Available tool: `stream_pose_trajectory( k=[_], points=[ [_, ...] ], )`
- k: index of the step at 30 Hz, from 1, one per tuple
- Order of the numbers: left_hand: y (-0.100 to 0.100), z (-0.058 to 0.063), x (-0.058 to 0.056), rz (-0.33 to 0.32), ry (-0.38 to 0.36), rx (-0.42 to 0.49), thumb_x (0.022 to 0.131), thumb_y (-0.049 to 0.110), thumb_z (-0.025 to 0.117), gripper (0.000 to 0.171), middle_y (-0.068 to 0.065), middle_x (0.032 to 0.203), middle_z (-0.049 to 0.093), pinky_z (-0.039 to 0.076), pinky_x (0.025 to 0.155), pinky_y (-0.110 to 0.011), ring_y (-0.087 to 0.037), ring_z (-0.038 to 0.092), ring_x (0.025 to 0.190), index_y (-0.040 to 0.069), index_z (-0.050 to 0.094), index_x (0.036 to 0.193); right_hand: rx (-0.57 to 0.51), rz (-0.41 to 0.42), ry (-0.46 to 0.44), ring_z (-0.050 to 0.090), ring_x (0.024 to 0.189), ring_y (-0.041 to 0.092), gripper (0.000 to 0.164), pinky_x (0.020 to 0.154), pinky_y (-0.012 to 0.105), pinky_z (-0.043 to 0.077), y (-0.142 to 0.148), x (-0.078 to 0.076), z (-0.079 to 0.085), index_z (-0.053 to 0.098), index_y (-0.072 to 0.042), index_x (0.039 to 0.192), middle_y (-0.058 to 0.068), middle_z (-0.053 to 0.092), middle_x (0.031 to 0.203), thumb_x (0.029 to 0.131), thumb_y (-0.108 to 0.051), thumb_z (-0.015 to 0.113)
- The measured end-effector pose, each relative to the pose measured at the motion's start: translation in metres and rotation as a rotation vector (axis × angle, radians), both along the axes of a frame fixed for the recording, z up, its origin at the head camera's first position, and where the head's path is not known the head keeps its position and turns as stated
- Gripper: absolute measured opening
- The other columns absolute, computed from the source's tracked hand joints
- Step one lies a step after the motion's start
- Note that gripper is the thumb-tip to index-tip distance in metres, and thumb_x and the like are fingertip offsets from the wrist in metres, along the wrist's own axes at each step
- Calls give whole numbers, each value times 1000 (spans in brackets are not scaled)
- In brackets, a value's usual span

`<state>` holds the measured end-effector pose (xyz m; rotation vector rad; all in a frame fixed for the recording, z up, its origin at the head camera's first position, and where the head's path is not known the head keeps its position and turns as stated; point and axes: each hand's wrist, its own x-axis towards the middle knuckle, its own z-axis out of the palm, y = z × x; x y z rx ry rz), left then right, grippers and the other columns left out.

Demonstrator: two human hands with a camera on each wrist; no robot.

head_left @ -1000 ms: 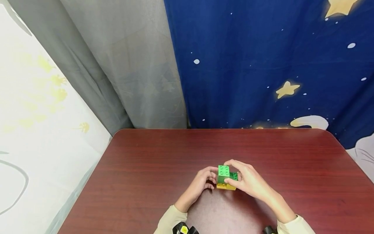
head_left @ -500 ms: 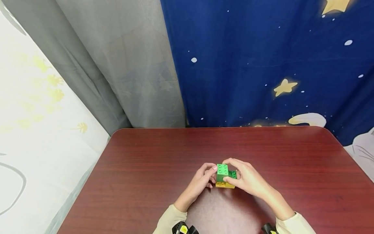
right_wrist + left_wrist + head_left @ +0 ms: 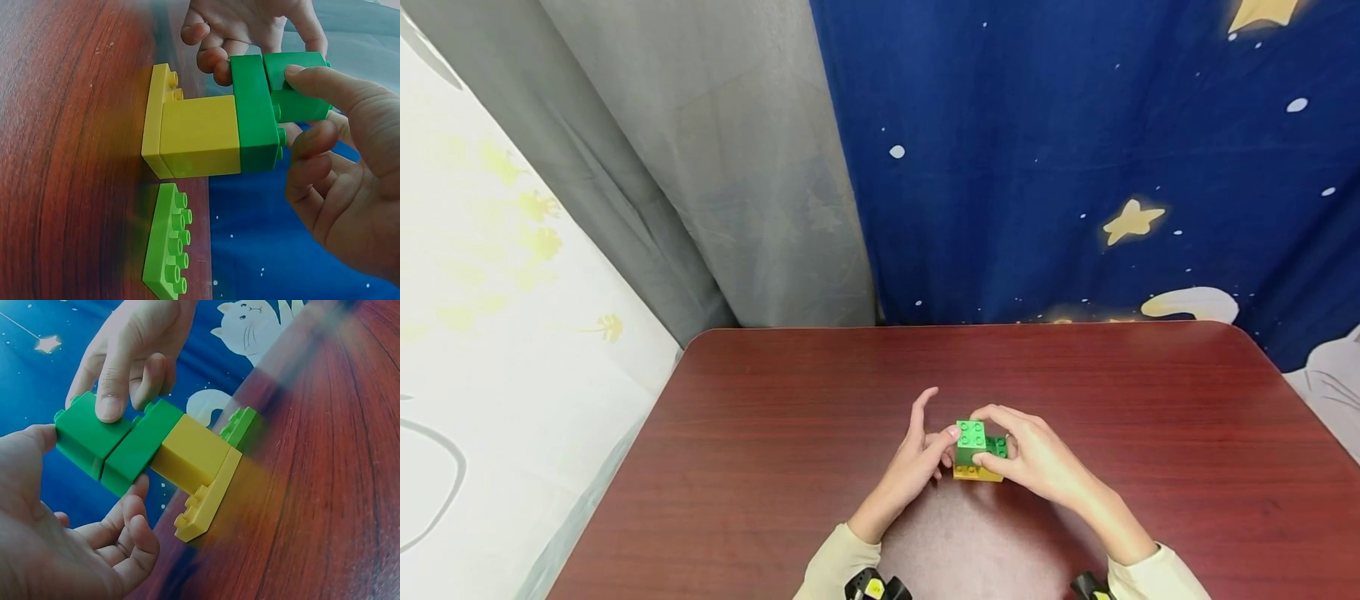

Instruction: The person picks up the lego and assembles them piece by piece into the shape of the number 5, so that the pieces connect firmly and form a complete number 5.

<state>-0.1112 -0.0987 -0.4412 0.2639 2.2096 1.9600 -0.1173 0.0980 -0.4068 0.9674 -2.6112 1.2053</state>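
While the right hand (image 3: 1037, 454) pinches the upper green block (image 3: 970, 435), the left hand (image 3: 908, 471), loose with index raised, rests its thumb against the side, presumably bracing. Beneath: smooth lower green brick (image 3: 251, 112), boxy yellow bricks (image 3: 200, 134); studded lime plate (image 3: 161, 240) beside, on the wood-grained bench (image 3: 805, 375), well in from its far edge.

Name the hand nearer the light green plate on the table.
Right. The right hand is higher than the light green plate, on its side of the stack; the left hand is opposite.
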Motion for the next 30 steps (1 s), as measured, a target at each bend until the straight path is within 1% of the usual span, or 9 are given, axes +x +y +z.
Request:
stream_pose_trajectory(
  k=[3,6,9,12,15,19,23,27,30],
  points=[
    [0,-1,-1,-11,21,-10,94,31,54,58,-11,65,55,44,48,-32,-25,53,62,37,20,141,-8,-2,2,39,44,2,38,43,19,37,0,0,0,60,-18,110,-9,61,95,76,-20,78],
    [1,2,1,-28,33,-17,95,28,52,53,-11,65,54,43,48,-31,-23,51,61,35,23,139,-11,-3,-5,40,43,3,38,42,19,37,0,1,-1,60,-18,110,-9,61,94,76,-20,78],
    [1,11,4,-48,50,-30,97,22,49,39,-17,67,54,43,48,-30,-26,51,62,25,36,134,-18,0,-13,40,42,4,38,41,20,36,0,0,-2,60,-19,110,-9,61,94,77,-21,77],
    [1,24,9,-64,76,-66,99,18,44,24,-25,72,53,44,49,-32,-32,51,65,13,52,121,-28,6,-6,40,42,3,37,41,20,36,0,-1,-2,60,-19,110,-8,61,93,77,-21,77],
    [2,35,13,-62,95,-101,99,15,41,24,-26,76,54,45,50,-34,-37,51,68,7,61,110,-37,9,9,39,42,3,37,41,19,36,0,-2,-2,60,-19,109,-8,61,91,77,-21,77],
    [4,39,14,-61,87,-103,99,15,42,24,-29,77,54,46,51,-35,-39,51,69,6,62,109,-44,9,9,38,41,2,37,40,19,35,2,-1,-3,60,-19,110,-8,60,89,77,-22,77],
    [6,40,14,-84,66,-79,100,14,40,25,-29,78,53,45,52,-32,-38,50,70,6,59,113,-49,1,6,37,41,1,37,40,19,34,4,0,-3,60,-20,110,-7,59,86,77,-22,77],
    [4,23,7,-122,30,-75,100,19,39,26,-18,76,52,43,52,-30,-26,48,67,14,55,119,-52,-16,-17,35,41,1,36,39,18,32,3,1,-3,61,-22,109,-7,60,83,77,-23,77],
    [3,9,2,-128,19,-74,100,25,38,25,-12,76,51,43,52,-30,-18,46,66,19,54,119,-53,-30,-41,34,41,1,36,40,19,31,2,0,-3,62,-23,108,-5,63,85,76,-24,78]
  ],
)
